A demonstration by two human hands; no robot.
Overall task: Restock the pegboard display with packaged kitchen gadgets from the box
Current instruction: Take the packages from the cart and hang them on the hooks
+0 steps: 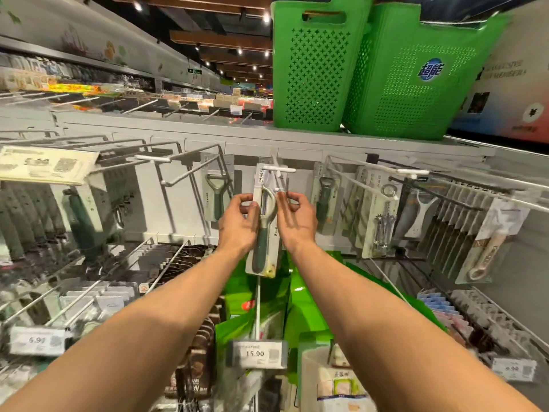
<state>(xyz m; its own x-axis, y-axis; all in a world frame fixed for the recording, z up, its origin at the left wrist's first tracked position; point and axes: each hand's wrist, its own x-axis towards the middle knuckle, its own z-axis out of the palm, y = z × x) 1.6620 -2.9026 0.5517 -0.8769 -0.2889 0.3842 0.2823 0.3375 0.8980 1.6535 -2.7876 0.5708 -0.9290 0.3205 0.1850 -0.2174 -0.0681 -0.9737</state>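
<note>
- Two bare hands meet at the centre of the pegboard display (181,215) in the head view, holding a packaged peeler (265,230) upright against the white-tipped hook (279,170).
- Left hand (237,223) pinches the card's left edge between thumb and curled fingers, just below its top.
- Right hand (297,220) has its fingers curled at the card's upper right edge, where the hook's lower prong ends; whether they grip the card or the prong cannot be told.
- Top of the card sits level with the hook's tip, and its lower end hangs free between the two wrists.
- One similar green-handled peeler pack (218,197) hangs on the hook just to the left; a bottle-opener pack (324,200) and a corkscrew pack (381,224) hang to the right.
- Two green perforated baskets (312,72) stand side by side on the shelf (208,135) above the display.
- Below the hands, green bags (309,304) hang behind a price tag reading 15.90 (256,353).
</note>
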